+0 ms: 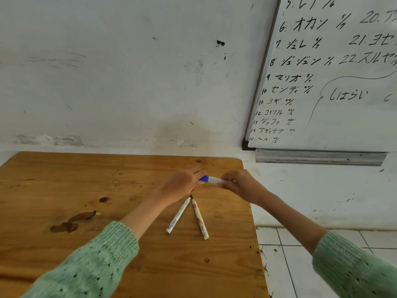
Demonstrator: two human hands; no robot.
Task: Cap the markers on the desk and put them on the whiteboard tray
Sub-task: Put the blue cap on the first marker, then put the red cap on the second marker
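Observation:
A white marker point(216, 180) with a blue cap point(204, 178) is held level above the wooden desk point(86, 190). My left hand point(182, 183) grips the blue cap end and my right hand point(240, 186) grips the white barrel. Two uncapped white markers lie on the desk below my hands, tips meeting: one point(179, 215) leaning left, one with red print point(200, 219) leaning right. A small red thing shows under my left hand; I cannot tell what it is. The grey whiteboard tray point(320, 157) hangs on the wall at the right, under the whiteboard point(343, 108).
The desk's right edge point(253, 222) drops to a white tiled floor point(290, 254). Dark stains point(73, 221) mark the desk's left part. A scuffed white wall point(129, 72) stands behind the desk. The whiteboard carries handwritten lists.

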